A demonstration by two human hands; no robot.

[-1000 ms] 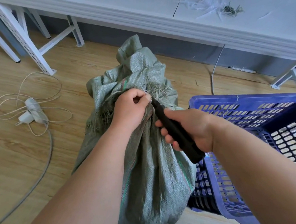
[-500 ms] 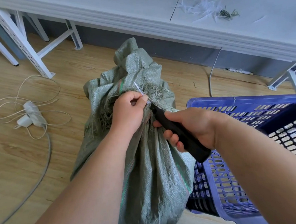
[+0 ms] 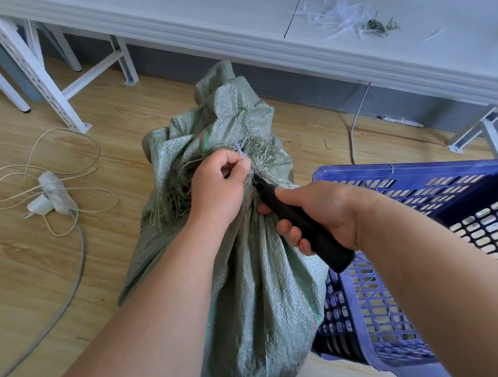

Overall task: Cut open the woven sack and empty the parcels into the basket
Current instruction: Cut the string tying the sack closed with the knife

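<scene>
A grey-green woven sack (image 3: 260,289) stands upright on the floor, its neck gathered and tied, frayed fibres spreading above the tie. My left hand (image 3: 217,187) pinches a pale plastic tie (image 3: 241,153) at the neck. My right hand (image 3: 316,216) grips a black-handled cutter (image 3: 305,228), its tip at the neck just beside my left fingers. The blade is hidden between hand and sack. A blue slotted basket (image 3: 416,175) stands right of the sack, touching it. No parcels show.
A white table (image 3: 291,40) runs along the back, with cut ties and fibre scraps (image 3: 357,21) on top. White frame legs (image 3: 46,84) stand at left. A power strip with looped cables (image 3: 50,194) lies on the wooden floor at left.
The pale tie's end has come up above my left fingers. The cutter has shifted only slightly at the neck of the sack. The view has shifted slightly.
</scene>
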